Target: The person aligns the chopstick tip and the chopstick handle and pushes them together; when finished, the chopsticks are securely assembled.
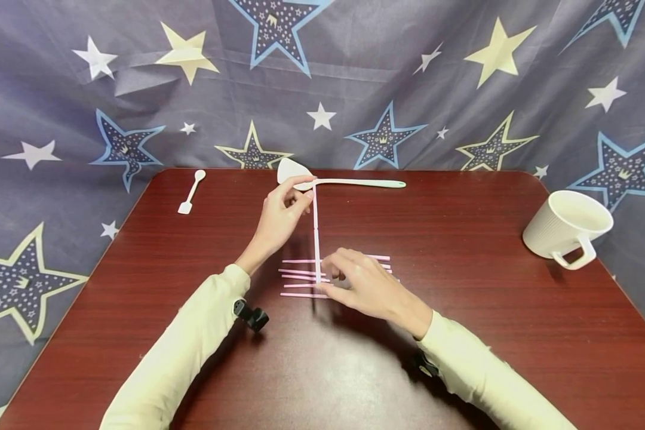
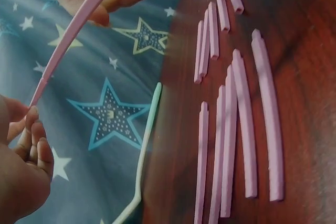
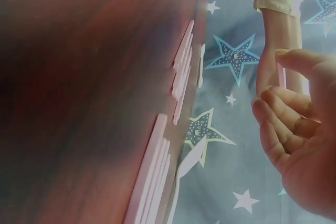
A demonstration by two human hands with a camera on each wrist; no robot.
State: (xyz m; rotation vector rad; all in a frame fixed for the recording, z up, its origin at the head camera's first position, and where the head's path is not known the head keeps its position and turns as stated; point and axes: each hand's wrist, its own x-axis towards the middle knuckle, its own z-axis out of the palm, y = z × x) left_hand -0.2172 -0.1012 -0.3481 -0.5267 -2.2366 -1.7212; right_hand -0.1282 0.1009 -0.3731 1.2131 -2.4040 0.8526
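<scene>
A long pink stick (image 1: 316,251), with a visible joint line partway along it, is held between both hands above the table. My left hand (image 1: 280,218) pinches its far end between thumb and fingertips. At the near end, my right hand (image 1: 365,285) grips it with thumb and forefinger. Below lie several loose pink sticks (image 1: 303,295) in two side-by-side groups, the right group partly hidden by the right hand. The left wrist view shows these loose sticks (image 2: 269,124) with narrowed tips, and the held stick (image 2: 68,40) slanting between the hands.
A white spatula (image 1: 355,181) with a pale green handle end lies at the table's back edge, just beyond the left hand. A small white double-ended scoop (image 1: 192,194) is at back left. A white ribbed mug (image 1: 561,230) stands at right. A star-patterned curtain (image 1: 322,89) hangs behind.
</scene>
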